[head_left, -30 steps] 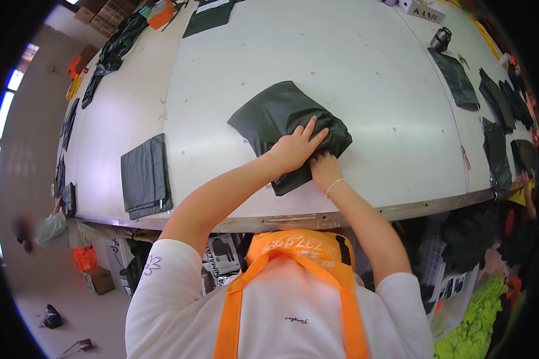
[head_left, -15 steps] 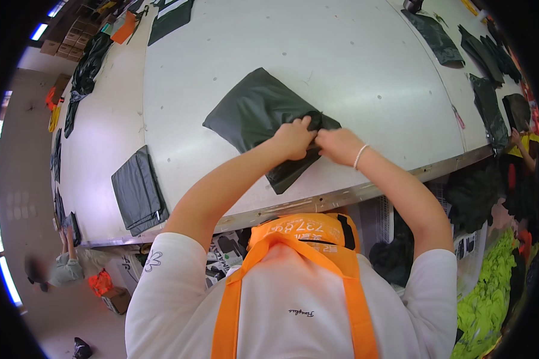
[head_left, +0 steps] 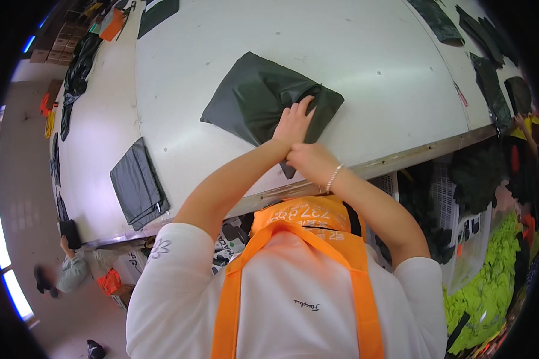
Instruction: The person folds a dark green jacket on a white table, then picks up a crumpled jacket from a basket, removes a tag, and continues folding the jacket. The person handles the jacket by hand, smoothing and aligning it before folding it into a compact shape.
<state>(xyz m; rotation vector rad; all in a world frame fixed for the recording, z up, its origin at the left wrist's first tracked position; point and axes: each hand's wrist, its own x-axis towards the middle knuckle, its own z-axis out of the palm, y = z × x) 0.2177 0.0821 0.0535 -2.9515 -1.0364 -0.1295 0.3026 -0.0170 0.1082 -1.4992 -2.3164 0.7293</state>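
A folded dark green piece of smooth, coated fabric (head_left: 245,96) lies on the table in front of me, with creases gathered at its right part. My left hand (head_left: 293,124) rests on that creased part, fingers stretched out and apart over a fold. Just below, my right hand (head_left: 314,163) is closed beside my left wrist, at the fabric's near edge. A small corner of the cloth shows under its fingertips. What exactly these fingers pinch is partly hidden.
Another folded dark piece (head_left: 139,185) lies to the left, by the metal table edge (head_left: 395,160). More dark pieces (head_left: 488,84) line the far right. Bright yellow-green cloth (head_left: 485,281) is heaped below on the right. A co-worker (head_left: 72,269) is at the left end.
My right hand has moved down and left to my left wrist. The left hand's fingers have spread on the fabric. The cloth's right corner now lies wider and its near corner is drawn in.
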